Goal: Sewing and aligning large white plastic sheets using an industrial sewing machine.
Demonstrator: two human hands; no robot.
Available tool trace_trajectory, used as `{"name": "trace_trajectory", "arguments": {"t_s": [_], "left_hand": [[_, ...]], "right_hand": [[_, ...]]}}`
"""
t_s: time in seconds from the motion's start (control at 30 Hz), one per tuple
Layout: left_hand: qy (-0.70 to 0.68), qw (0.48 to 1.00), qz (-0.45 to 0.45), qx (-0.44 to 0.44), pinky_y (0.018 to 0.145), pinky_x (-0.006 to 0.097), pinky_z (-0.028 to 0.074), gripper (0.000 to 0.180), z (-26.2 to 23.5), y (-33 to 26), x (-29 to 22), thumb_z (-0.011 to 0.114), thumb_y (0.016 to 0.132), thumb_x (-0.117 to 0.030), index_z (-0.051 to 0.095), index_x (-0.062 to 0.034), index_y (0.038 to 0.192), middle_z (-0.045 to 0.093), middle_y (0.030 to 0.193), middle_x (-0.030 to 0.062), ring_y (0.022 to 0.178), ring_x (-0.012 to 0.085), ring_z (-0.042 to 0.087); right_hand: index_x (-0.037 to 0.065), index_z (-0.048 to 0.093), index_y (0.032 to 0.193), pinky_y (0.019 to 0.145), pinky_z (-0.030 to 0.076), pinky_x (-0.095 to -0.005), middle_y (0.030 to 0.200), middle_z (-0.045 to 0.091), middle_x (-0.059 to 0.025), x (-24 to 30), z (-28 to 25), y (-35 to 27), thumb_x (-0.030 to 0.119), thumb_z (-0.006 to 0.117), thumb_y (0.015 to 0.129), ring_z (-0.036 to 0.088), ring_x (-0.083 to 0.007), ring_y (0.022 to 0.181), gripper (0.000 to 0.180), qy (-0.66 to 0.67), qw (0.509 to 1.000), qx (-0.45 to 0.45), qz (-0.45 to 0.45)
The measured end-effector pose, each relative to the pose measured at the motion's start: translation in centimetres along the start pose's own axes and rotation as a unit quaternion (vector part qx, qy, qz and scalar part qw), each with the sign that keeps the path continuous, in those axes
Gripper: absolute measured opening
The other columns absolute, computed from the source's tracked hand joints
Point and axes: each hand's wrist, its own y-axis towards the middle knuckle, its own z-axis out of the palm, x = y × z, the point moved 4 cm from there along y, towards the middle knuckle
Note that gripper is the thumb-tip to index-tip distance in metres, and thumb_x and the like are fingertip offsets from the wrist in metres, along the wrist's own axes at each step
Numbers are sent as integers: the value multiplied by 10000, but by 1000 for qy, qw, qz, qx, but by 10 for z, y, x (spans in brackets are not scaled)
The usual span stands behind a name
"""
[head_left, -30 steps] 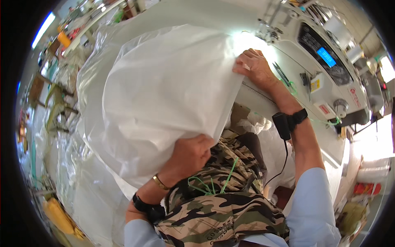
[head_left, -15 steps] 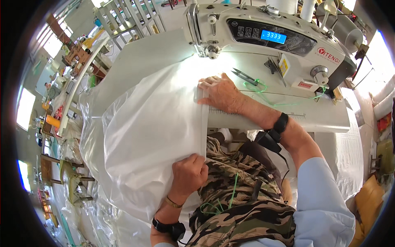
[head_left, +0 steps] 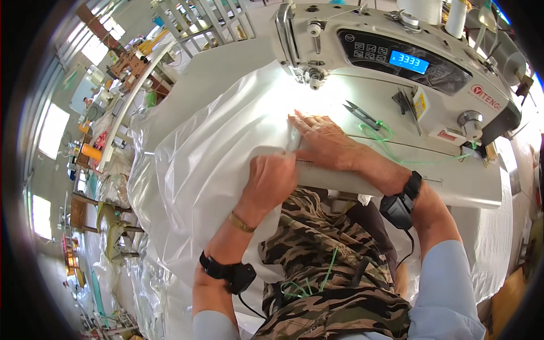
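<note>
A large sheet of white translucent fabric is spread over the white table of an industrial sewing machine, from the needle area at 12 o'clock down past the table edge toward 7 o'clock. The left hand is laid on the fabric at the table's near edge, its fingers curled together and closed on a fold of the cloth. The right hand is pressed flat on the fabric just beside the left, at 1 o'clock from it, with fingers straight, close together and pointed toward 10 o'clock. The two hands are nearly touching. A pair of thread snips is seen on the machine bed at 2 o'clock from the right hand, near a loose green thread. Dark wrist devices are worn on both forearms, above a camouflage apron
</note>
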Motion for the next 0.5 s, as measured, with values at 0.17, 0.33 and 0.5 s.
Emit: {"name": "trace_trajectory", "arguments": {"t_s": [0.17, 0.33, 0.5], "left_hand": [[6, 995, -47, 89, 647, 489, 474, 148, 13, 53, 8, 567, 774, -100, 613, 2, 678, 608, 682, 215, 647, 399, 603], [-7, 993, -89, 79, 687, 482, 483, 136, 27, 86, 15, 581, 774, -99, 641, 16, 731, 629, 720, 226, 703, 407, 618], [-135, 969, -197, 60, 823, 433, 499, 293, 31, 79, 28, 623, 819, -124, 669, 3, 1079, 662, 937, 256, 911, 389, 644]], "right_hand": [[-67, 336, 1415, 1066, 336, -424, 1386, 453, -264, -17, 4, 6, 232, 526, 897, 450, -354, 1281, 627, 18, 999, -22, 32], [-41, 337, 1423, 1000, 388, -426, 1267, 556, -227, -22, 0, 10, 138, 468, 915, 528, -330, 1182, 554, 47, 996, -40, 65], [0, 363, 1413, 912, 446, -438, 1147, 617, -222, -29, 3, 11, 102, 458, 912, 605, -348, 1038, 520, 58, 990, -112, 58]]}}
